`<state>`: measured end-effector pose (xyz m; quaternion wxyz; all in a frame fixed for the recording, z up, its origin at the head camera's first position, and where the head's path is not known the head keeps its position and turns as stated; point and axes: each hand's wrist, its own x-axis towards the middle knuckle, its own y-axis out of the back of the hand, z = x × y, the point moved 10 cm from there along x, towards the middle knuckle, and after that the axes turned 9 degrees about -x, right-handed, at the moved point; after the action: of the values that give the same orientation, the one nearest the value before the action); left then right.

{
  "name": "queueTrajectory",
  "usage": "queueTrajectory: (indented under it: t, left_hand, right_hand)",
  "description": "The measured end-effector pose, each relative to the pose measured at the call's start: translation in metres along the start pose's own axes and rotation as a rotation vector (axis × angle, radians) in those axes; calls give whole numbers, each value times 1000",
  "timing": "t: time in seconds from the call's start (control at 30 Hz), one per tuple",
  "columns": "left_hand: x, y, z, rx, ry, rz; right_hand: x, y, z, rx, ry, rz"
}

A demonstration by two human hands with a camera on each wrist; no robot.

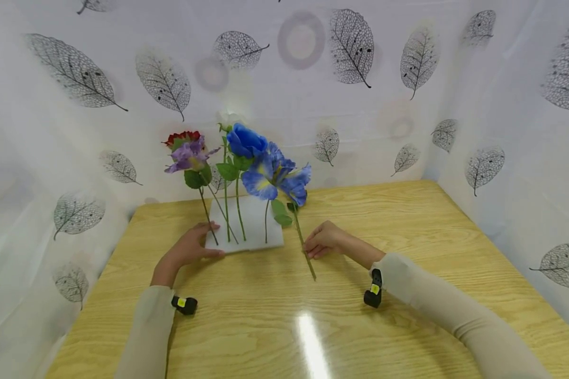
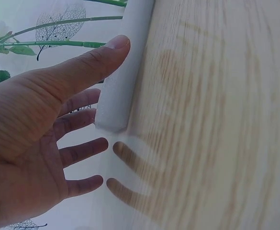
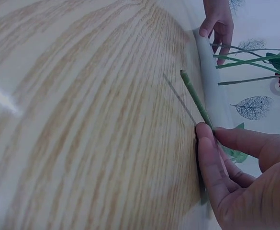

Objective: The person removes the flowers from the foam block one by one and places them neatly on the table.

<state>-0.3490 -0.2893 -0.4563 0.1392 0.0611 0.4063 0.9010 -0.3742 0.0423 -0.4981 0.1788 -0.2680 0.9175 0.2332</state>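
My left hand [image 1: 192,246] holds the left end of a white foam block [image 2: 123,76]. Its thumb presses the near side and its fingertips reach round the end; in the left wrist view two fingers stand apart from the block. Several artificial flowers stand in the foam, among them a purple flower [image 1: 189,156], a blue rose [image 1: 245,141] and a blue-and-yellow iris [image 1: 270,173]. To the right of the block, my right hand [image 1: 324,240] pinches the green stem [image 3: 196,98] of another flower between thumb and fingers. That stem leans, its lower end free; its bloom overlaps the blue petals.
The wooden table [image 1: 246,321] extends in front of and to both sides of the block. Behind it hangs a white curtain [image 1: 275,95] with a leaf print. A red flower [image 1: 182,137] and a pale bloom [image 1: 232,118] stand at the back of the group.
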Motion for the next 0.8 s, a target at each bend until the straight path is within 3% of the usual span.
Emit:
queueTrajectory:
  t: [0.8]
  left_hand:
    - [1, -1, -3, -5, 6, -13]
  right_hand:
    - [-2, -3, -4, 7, 19, -19]
